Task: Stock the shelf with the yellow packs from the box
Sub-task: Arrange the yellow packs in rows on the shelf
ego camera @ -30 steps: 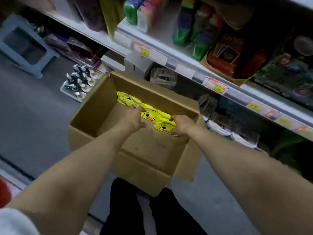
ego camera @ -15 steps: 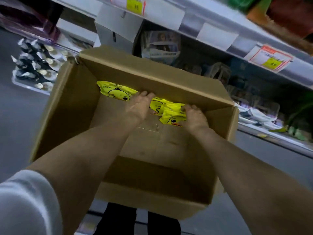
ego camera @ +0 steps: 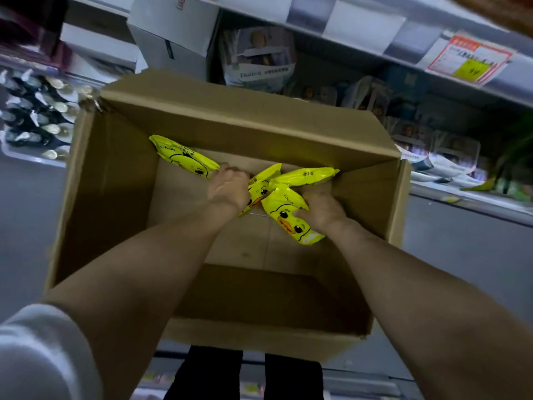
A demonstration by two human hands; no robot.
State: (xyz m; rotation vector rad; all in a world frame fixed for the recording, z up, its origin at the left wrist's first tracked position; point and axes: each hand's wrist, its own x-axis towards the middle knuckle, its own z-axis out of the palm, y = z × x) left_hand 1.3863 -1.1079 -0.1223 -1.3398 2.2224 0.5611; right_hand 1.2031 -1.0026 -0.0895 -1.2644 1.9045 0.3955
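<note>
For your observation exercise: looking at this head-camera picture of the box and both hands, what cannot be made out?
- Head view: the left hand covers part of the yellow packs, so their count is unsure.
- The right hand hides its own grip.
- Price tag: print too blurred.
- Goods behind the box: dark, blurred.

yellow duck-print packs (ego camera: 290,216), brown box (ego camera: 248,131)

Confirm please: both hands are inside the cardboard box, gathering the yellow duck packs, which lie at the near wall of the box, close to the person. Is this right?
Not quite. The head view shows the yellow duck packs lying at the far wall of the cardboard box, on the shelf side, not the near wall. The rest holds: the left hand and the right hand are both inside the box, gathering them.
</note>
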